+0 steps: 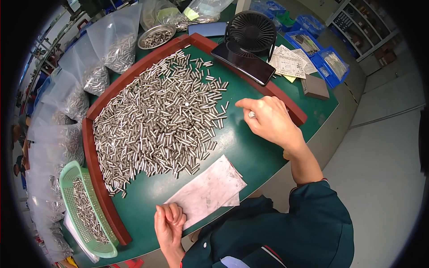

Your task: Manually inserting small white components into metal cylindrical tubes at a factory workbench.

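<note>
A large heap of small silvery metal pins (pixel 156 120) lies spread over the green mat (pixel 250 152) inside a red-brown wooden frame (pixel 96 178). My right hand (pixel 268 119) hovers over the mat just right of the heap, its fingers closed on a few pins, with one pin end (pixel 251 115) showing. My left hand (pixel 169 221) rests curled at the near edge of the mat, touching the corner of a crumpled white sheet of paper (pixel 209 190). It holds nothing.
A light green plastic basket (pixel 85 210) with pins sits left outside the frame. Clear bags of pins (pixel 111 42) line the far left. A metal dish (pixel 156 36), a small black fan (pixel 251 31), a dark phone (pixel 243 62), papers and blue bins (pixel 330 64) stand at the back.
</note>
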{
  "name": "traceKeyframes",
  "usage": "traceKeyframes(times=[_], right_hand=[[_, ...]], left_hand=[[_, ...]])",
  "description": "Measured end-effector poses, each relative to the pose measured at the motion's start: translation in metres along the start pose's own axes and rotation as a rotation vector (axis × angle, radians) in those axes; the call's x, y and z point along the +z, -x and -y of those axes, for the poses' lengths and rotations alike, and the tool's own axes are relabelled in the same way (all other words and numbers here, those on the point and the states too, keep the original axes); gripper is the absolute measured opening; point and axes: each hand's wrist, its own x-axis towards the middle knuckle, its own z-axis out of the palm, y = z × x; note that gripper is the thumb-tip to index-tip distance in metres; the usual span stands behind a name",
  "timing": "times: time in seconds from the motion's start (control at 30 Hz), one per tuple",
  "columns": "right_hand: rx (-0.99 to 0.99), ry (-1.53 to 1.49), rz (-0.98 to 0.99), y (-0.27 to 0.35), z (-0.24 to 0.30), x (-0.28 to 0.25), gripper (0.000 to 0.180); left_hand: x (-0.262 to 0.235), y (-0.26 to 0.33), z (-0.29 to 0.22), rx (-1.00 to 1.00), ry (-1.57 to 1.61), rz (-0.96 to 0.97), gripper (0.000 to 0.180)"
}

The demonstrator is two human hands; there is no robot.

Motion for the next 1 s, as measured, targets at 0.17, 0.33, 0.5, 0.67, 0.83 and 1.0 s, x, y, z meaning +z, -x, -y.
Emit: traceKeyframes(times=[0.17,0.33,0.5,0.67,0.83,1.0], right_hand=[[0.002,0.036,-0.024,-0.006,-0.008,0.000,0.027],[0.127,0.079,-0.033,-0.017,-0.021,-0.012,0.024],[0.205,0.079,-0.037,-0.027,-0.033,-0.023,0.026],[0.230,0.125,-0.003,-0.030,-0.034,-0.026,0.028],[0.182,0.083,-0.033,-0.031,-0.040,-0.016,0.030],[0.129,0.081,-0.085,-0.030,-0.045,-0.014,0.031]], left_hand=[[-0.002,0.000,0.000,0.005,-0.001,0.001,0.042],[-0.003,0.001,0.000,0.003,0.013,0.001,0.042],[-0.002,-0.001,0.000,-0.003,0.021,0.009,0.043],[-0.002,0.000,0.000,-0.007,0.034,0.010,0.043],[-0.002,-0.001,0.000,-0.007,0.025,0.003,0.044],[-0.002,0.000,0.000,-0.006,0.032,0.004,0.044]])
